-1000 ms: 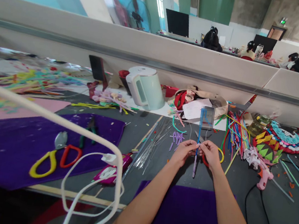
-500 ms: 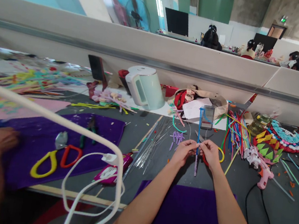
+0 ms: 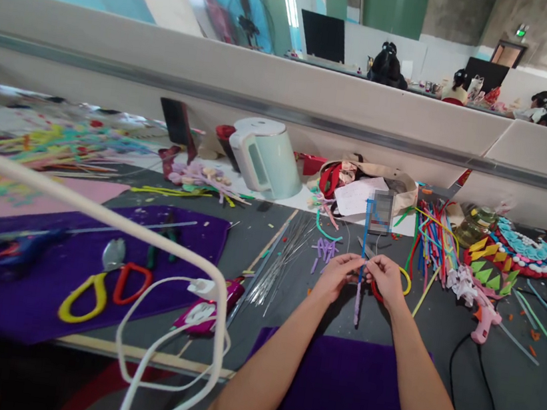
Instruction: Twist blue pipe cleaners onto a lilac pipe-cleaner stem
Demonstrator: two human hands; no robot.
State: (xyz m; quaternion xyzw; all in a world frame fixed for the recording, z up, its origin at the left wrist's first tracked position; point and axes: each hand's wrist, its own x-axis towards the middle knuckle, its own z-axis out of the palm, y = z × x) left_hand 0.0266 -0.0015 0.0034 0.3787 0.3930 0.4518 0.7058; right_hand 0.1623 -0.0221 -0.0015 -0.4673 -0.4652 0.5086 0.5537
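My left hand (image 3: 339,275) and my right hand (image 3: 386,280) meet at their fingertips in front of me. Both pinch a thin pipe cleaner (image 3: 365,234), blue above the fingers and wrapped in purple below them. Its blue top has a bent piece reaching right, partly blurred out. Beneath my right hand lies a pair of scissors (image 3: 405,283) with red and yellow handles, mostly covered. Short purple pipe cleaner pieces (image 3: 327,249) are scattered left of my left hand. A dark purple cloth (image 3: 344,389) lies under my forearms.
Bare metal wires (image 3: 282,260) and a pale kettle (image 3: 272,161) are to the left. At right are a pipe cleaner bundle (image 3: 434,243) and a pink glue gun (image 3: 485,320) with a black cord. A white tube (image 3: 148,239) crosses the left foreground, before another pair of scissors (image 3: 84,301).
Another person's hand at the left has drawn back toward the lower left, uncovering a blue glue gun on the purple cloth. My own hands keep nearly the same pinch and place.
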